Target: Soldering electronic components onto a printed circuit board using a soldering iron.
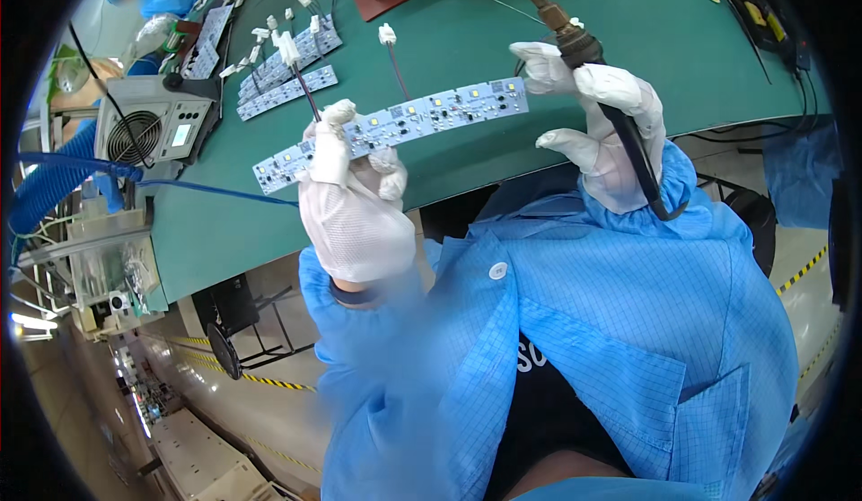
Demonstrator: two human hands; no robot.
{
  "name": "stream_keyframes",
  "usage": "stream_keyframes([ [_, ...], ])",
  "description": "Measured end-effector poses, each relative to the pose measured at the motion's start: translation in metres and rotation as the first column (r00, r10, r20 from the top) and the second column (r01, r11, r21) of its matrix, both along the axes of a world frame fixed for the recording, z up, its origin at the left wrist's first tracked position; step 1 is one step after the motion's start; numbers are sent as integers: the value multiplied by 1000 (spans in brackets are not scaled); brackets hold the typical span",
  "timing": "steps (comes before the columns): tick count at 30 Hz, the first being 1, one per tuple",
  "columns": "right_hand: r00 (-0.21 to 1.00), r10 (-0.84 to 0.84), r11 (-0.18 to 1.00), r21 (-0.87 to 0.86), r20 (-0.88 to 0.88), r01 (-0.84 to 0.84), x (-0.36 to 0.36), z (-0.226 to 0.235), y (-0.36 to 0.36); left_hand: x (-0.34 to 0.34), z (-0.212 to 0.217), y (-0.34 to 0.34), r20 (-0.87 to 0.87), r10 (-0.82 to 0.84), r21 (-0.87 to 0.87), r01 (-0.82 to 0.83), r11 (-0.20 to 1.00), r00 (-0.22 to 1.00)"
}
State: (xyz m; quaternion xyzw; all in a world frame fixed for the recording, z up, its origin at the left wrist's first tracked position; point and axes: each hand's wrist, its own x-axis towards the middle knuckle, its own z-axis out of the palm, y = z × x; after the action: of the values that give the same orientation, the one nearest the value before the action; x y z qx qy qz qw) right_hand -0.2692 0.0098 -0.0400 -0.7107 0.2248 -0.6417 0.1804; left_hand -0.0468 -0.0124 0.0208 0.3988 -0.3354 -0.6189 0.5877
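**White-gloved hands, LED strip board and soldering iron**

Your left hand [352, 197], in a white glove, is closed on a long white LED strip board [395, 126], pinching it near its left third and holding it above the green surface [503, 43]. Your right hand [603, 124] grips a soldering iron [575, 43], tip hidden, just above the board's right end. More strip boards [289, 77] with white-plug wire leads [388, 36] lie further back; a grey fan unit [153, 128] stands at left.
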Motion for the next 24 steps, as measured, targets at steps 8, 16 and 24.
stream_keyframes([
  [8,994,45,993,101,100,-55,-1,2,-2,-13,-9,10,-47,16,24,-15,1000,999],
  [16,996,2,990,140,91,-15,3,1,2,-14,-14,14,-65,-15,26,16,1000,998],
  [24,941,57,982,152,332,-113,5,-3,1,18,-20,13,507,-79,-236,226,945,858],
])
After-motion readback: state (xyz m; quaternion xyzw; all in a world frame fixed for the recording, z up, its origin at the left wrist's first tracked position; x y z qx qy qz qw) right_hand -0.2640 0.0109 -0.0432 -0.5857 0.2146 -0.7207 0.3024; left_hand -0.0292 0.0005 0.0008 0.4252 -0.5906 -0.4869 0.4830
